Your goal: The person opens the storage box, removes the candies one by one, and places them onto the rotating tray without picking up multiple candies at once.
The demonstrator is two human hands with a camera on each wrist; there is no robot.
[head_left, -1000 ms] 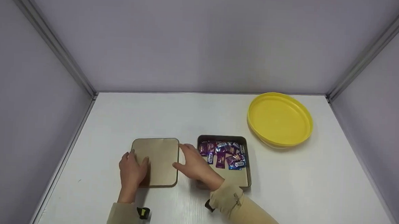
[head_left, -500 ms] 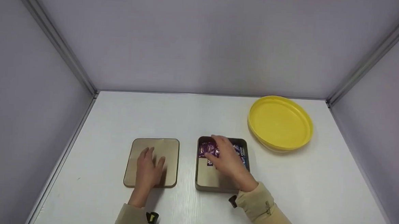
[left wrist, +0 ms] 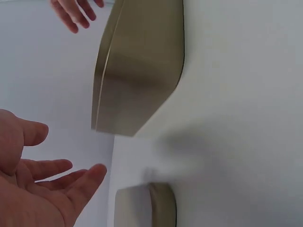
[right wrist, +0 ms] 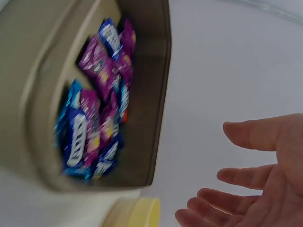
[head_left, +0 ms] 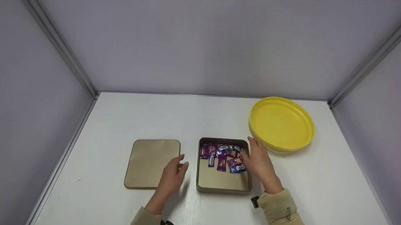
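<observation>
A square gold metal tin (head_left: pixel 224 184) stands uncovered on the white table, with several purple and blue wrapped candies (head_left: pixel 222 162) toward its far side. My right hand (head_left: pixel 261 163) hovers at the tin's right wall, fingers apart; the right wrist view shows a gap between that hand and the tin. Left of the tin lies its flat gold lid (head_left: pixel 151 163). Over the lid's right edge my left hand (head_left: pixel 173 175) is held with fingers spread and nothing in them. In the left wrist view the left hand (left wrist: pixel 47 184) is apart from the tin's side wall (left wrist: pixel 142 71).
A round yellow tub with a yellow lid (head_left: pixel 282 123) stands at the back right, just beyond my right hand. Grey panels (head_left: pixel 204 44) enclose the table (head_left: pixel 152 117) at the back and both sides.
My right hand has moved from the lid's right edge, across the tin, to its right side. My left hand has left the lid's left side and shifted right. Lid and tin stay put.
</observation>
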